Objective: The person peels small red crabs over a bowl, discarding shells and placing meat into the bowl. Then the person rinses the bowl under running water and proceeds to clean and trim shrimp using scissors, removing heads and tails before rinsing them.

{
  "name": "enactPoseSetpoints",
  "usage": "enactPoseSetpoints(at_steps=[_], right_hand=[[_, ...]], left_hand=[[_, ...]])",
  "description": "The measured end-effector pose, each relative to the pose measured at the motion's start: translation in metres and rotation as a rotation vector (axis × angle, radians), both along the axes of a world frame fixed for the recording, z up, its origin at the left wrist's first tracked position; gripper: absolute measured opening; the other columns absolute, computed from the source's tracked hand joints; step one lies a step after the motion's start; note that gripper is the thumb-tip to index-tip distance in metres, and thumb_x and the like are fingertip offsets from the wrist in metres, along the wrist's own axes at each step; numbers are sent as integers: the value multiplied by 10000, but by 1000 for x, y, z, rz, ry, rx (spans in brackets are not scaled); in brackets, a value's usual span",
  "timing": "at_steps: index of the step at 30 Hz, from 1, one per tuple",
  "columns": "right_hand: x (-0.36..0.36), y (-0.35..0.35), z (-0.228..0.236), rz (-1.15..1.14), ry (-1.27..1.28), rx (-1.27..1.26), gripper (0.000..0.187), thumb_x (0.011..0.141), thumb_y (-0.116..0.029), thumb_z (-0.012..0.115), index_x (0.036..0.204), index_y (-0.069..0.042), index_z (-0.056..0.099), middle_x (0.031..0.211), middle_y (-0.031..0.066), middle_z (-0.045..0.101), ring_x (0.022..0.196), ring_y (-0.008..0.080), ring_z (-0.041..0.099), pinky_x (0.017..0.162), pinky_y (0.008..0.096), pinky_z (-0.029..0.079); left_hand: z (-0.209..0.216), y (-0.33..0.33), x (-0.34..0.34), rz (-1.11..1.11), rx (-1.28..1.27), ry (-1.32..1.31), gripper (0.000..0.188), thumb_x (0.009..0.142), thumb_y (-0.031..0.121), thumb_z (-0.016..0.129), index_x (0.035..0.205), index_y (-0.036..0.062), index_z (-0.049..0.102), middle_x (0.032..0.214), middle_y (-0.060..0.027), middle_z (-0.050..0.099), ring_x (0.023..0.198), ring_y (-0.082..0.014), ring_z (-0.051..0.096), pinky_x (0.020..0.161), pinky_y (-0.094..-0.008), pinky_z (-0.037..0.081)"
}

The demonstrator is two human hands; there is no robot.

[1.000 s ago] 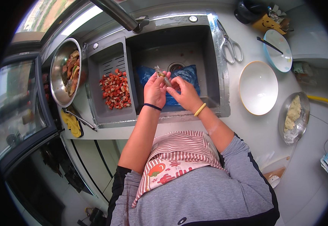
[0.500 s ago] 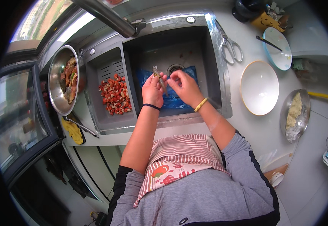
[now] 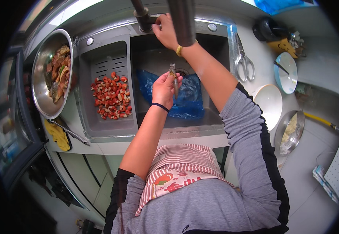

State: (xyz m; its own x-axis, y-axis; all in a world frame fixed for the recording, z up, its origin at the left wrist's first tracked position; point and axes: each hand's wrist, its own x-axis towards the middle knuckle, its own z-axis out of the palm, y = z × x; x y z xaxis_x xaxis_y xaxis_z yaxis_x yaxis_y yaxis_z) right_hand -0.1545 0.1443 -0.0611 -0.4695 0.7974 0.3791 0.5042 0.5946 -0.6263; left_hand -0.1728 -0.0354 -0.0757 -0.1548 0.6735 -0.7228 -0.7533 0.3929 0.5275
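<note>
- Sink (image 3: pixel 212 114): two grey, matte, straight-sided basins were set into the pale surface (image 3: pixel 111 147), the larger on the right, the slotted one on the left.
- Steel bowl (image 3: pixel 41 80): at the far left, round and polished, it stood tilted in view and held browned chunks.
- Faucet (image 3: pixel 182 24): its dark metal tube reached over the sink from the far edge.
- Blue bag (image 3: pixel 189 102): thin, glossy and crumpled, it lay on the right basin's floor.
- Red-and-white pieces (image 3: pixel 113 96): small and curled, they formed a loose heap in the left basin.
- Right hand (image 3: pixel 167 34): it had just left its place beside the other hand and reached the faucet's base, fingers bent; whether they gripped could not be told. The work was thus left to one hand.
- Left hand (image 3: pixel 163 89): thumb and fingers were clamped on the prawn, above the bag.
- Prawn (image 3: pixel 175 86): slender, greyish and smooth-looking, it pointed lengthwise from far to near.
</note>
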Motion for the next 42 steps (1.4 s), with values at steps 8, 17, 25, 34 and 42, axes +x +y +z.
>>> enactPoseSetpoints(at_steps=[8, 17, 25, 34, 42], right_hand=[[13, 7, -21, 37, 63, -9, 84, 862, -127, 544, 903, -58, 567, 737, 145, 640, 709, 340, 636, 655, 408, 492], [10, 3, -4, 36, -15, -147, 77, 872, -127, 570, 918, -66, 561, 893, 196, 652, 1033, 366, 599, 822, 438, 506], [9, 5, -12, 12, 9, -136, 75, 849, -102, 591, 910, -69, 563, 818, 159, 656, 920, 352, 636, 827, 420, 519], [17, 5, -8, 97, -29, -150, 262, 819, -87, 641, 1059, -80, 535, 906, 155, 646, 991, 335, 621, 865, 404, 511], [65, -58, -24, 122, 311, -477, 328, 826, -185, 704, 1115, -52, 622, 1197, 90, 569, 951, 192, 614, 788, 307, 521]], left_hand=[[-4, 14, 0, 30, -17, -77, 225, 954, 76, 526, 1143, -47, 534, 1030, -119, 635, 932, -191, 653, 838, -299, 548], [-3, 18, 7, 42, 20, -124, 200, 959, 88, 528, 1111, -40, 545, 1012, -116, 636, 927, -197, 652, 840, -322, 553], [0, 35, -1, 113, 48, -87, 187, 973, 68, 486, 1115, -50, 515, 1025, -131, 618, 920, -215, 648, 853, -340, 550], [0, 46, 0, 199, 50, -53, 118, 965, 85, 519, 992, -21, 563, 888, -83, 618, 787, -162, 640, 772, -286, 554], [-17, 51, -15, 218, 68, 8, 154, 949, 83, 556, 1055, -28, 571, 925, -94, 638, 790, -168, 642, 748, -274, 548]])
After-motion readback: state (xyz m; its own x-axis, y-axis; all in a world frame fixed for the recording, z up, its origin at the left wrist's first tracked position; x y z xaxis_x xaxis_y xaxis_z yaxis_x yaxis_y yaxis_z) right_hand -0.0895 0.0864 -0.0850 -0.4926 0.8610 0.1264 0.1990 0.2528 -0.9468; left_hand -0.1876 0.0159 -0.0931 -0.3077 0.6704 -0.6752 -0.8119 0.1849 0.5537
